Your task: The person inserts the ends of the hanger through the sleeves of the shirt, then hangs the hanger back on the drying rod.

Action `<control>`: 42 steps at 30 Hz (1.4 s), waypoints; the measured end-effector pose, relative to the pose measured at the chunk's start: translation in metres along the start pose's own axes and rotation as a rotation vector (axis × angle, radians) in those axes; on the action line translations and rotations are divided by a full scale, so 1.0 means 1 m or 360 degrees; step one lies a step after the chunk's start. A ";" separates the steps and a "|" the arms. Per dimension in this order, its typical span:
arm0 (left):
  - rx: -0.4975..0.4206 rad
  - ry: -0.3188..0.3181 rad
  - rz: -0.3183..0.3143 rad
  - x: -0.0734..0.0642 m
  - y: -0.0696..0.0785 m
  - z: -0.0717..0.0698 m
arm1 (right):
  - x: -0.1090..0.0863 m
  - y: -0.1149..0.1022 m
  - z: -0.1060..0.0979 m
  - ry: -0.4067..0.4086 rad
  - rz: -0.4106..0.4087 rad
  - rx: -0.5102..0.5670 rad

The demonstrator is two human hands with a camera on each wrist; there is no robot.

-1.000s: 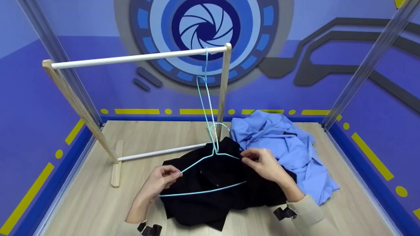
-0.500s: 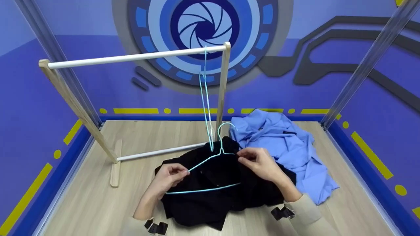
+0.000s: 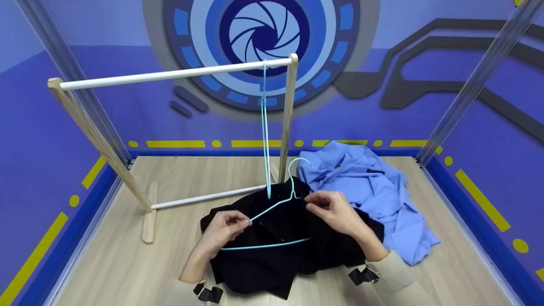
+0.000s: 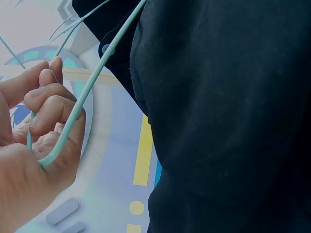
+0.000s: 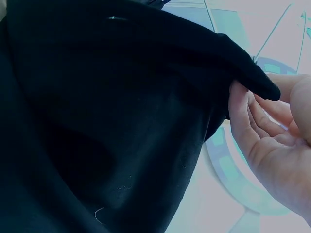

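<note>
My left hand (image 3: 224,231) pinches the left arm of a light-blue wire hanger (image 3: 272,208); in the left wrist view the hanger's bent corner (image 4: 48,158) lies against the palm. The hanger's hook points up and right. Its right end is hidden inside a black shirt (image 3: 259,272), which has a button (image 4: 105,48) near its edge. My right hand (image 3: 335,212) pinches the shirt's edge between thumb and fingers, as the right wrist view also shows with the black cloth (image 5: 146,97).
A rack with a white top rail (image 3: 170,75) and wooden posts stands at the back left. A second wire hanger (image 3: 265,136) hangs from it, close behind the shirt. A crumpled blue garment (image 3: 361,182) lies on the wooden table (image 3: 106,263) at right.
My left hand has moved right, sliding the held hanger further into the shirt's right side. The hanging one has swung to a narrower edge-on view. My right hand has shifted slightly left.
</note>
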State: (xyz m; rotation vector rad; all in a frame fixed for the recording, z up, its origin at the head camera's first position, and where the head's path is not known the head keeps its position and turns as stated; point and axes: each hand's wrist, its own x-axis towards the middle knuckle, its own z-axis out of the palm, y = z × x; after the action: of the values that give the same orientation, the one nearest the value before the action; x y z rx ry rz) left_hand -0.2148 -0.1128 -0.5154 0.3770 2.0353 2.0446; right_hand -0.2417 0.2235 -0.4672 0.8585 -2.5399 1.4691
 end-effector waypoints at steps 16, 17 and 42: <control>-0.0012 -0.0005 0.0019 0.007 0.000 0.012 | 0.002 -0.006 0.005 0.0070 0.0071 -0.0068; -0.0009 -0.0002 0.0019 0.007 0.000 0.013 | 0.002 -0.004 0.005 0.0077 0.0073 -0.0061; 0.0245 0.0137 0.0219 0.008 -0.003 0.036 | 0.002 -0.001 0.007 0.0229 0.0204 0.0223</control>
State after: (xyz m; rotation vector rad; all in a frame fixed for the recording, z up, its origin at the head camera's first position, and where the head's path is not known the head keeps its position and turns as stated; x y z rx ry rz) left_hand -0.2105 -0.0766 -0.5182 0.4774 2.2856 2.0190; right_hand -0.2417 0.2164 -0.4699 0.5903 -2.4518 1.6968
